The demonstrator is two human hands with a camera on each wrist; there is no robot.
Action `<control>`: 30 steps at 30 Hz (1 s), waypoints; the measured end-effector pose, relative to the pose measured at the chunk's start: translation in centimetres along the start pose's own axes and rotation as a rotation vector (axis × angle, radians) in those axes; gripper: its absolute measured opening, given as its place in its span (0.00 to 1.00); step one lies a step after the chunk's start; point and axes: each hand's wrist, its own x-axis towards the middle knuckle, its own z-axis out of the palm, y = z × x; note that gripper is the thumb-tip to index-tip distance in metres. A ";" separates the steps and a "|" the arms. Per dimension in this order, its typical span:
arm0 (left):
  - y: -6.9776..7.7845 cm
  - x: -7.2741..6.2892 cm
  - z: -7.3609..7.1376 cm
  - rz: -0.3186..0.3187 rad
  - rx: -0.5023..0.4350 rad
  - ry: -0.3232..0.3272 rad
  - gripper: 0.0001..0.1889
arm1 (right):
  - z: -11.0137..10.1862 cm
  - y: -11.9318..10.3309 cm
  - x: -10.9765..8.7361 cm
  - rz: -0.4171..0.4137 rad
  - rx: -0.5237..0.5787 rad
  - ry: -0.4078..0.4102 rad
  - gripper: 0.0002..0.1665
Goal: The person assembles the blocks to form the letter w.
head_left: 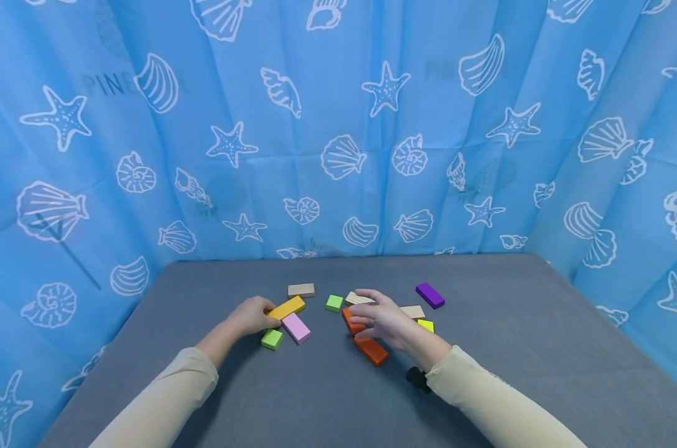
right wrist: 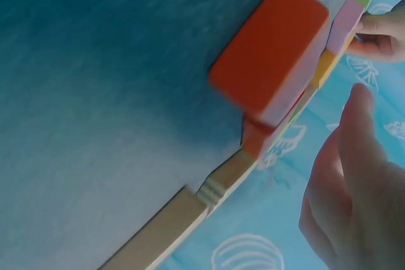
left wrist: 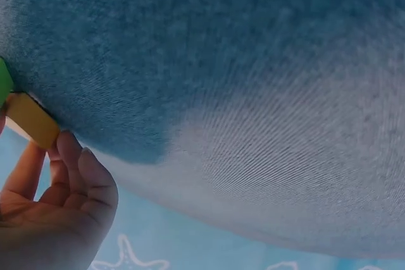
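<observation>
My left hand (head_left: 251, 316) pinches the near-left end of a yellow-orange block (head_left: 289, 307). The left wrist view shows fingertips against one end of that block (left wrist: 33, 120). Close by lie a pink block (head_left: 296, 328) and a light green block (head_left: 272, 339). My right hand (head_left: 387, 320) hovers with loosely spread fingers over two red-orange blocks, the nearer block (head_left: 371, 351) and the partly covered farther block (head_left: 351, 319). In the right wrist view the right hand (right wrist: 354, 188) holds nothing and stays apart from the large red-orange block (right wrist: 272, 49).
Behind the hands lie a plain wooden block (head_left: 301, 290), a green block (head_left: 334, 303) and a striped wooden block (head_left: 358, 298). Beyond the right hand are another wooden block (head_left: 412, 312), a yellow block (head_left: 426, 325) and a purple block (head_left: 430, 295). A blue curtain (head_left: 316, 124) surrounds the grey table (head_left: 294, 404).
</observation>
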 end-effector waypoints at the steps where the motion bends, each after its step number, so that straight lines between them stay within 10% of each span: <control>1: -0.1 0.0 0.0 -0.004 -0.020 0.002 0.17 | 0.2 0.0 0.1 0.004 0.005 -0.002 0.36; 30: -1.4 -1.0 -0.9 -0.127 -0.473 0.084 0.16 | 4.9 1.2 2.6 0.059 -0.021 -0.014 0.35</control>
